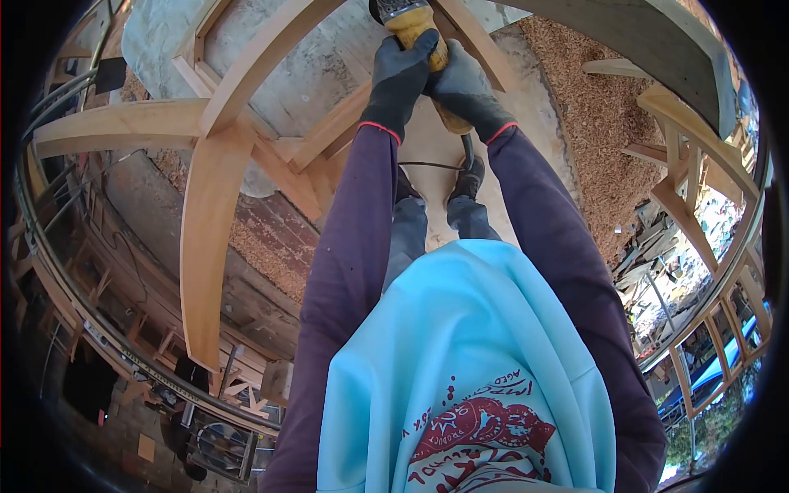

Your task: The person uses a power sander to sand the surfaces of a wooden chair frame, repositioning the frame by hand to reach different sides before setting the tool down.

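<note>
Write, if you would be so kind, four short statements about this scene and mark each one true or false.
1. The left hand and the right hand both grip the yellow tool. True.
2. Both hands are bare. False: they wear dark gloves with red cuff edges.
3. Wood shavings lie on the ground. True.
4. The person's chest is covered in plain black cloth. False: the light blue cloth there bears dark red print.

You wear a light-blue top [468,320] with dark-red print [485,423]; purple sleeves [349,222]; grey-black gloves [393,86], red hems [380,126]; greyish trousers [470,218]; dark shoes [468,181].
</note>
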### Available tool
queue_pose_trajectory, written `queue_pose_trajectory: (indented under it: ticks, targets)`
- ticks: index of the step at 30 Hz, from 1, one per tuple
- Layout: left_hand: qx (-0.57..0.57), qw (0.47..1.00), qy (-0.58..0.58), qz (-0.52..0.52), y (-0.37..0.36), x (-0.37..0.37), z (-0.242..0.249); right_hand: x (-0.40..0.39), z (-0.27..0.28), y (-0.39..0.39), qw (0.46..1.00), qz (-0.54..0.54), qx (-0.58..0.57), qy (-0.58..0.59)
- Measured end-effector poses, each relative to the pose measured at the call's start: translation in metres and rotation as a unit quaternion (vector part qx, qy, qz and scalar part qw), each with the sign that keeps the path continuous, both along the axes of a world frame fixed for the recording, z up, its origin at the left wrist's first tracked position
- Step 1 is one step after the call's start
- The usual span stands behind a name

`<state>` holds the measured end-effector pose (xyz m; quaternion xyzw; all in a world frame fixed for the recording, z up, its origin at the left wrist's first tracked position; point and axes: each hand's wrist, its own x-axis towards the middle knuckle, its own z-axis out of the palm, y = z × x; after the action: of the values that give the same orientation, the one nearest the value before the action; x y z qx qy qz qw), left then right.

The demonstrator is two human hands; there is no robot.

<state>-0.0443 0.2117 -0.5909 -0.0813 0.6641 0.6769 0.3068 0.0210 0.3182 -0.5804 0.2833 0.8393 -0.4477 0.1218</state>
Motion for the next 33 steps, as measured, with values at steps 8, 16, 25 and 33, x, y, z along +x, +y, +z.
queue_pose_trajectory:
  ticks: [8, 16, 25, 33]
  targets:
    - [-0.027, 0.999, -0.007, -0.037, 0.000, 0.025, 0.005, 0.030, -0.004, -0.005, 0.999, -0.021, -0.028, 0.003]
    - [-0.027, 0.999, 0.004, -0.041, -0.008, 0.089, 0.000, 0.086, 0.017, -0.016, 0.998, -0.064, -0.018, -0.008]
    - [-0.024, 0.995, -0.034, 0.092, -0.055, 0.122, 0.022, 0.099, 0.031, -0.052, 0.996, 0.026, -0.081, -0.036]
    - [0.000, 0.997, -0.045, 0.063, -0.020, 0.113, 0.027, 0.097, 0.019, -0.025, 0.998, -0.004, -0.057, -0.018]
